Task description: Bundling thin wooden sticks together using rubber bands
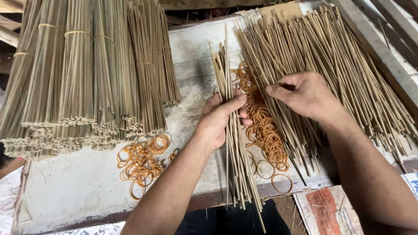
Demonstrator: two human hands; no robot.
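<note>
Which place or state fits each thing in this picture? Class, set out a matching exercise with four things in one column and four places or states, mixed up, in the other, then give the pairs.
Things
1. tied bundles of sticks
2. loose sticks
3. left hand
4. rubber bands

Places or states
A. gripping a small bunch of sticks
B. spread out at the right, under the right hand
C. stacked at the left of the board
D. orange, lying in heaps on the board

Pairs: 1-C, 2-B, 3-A, 4-D
</note>
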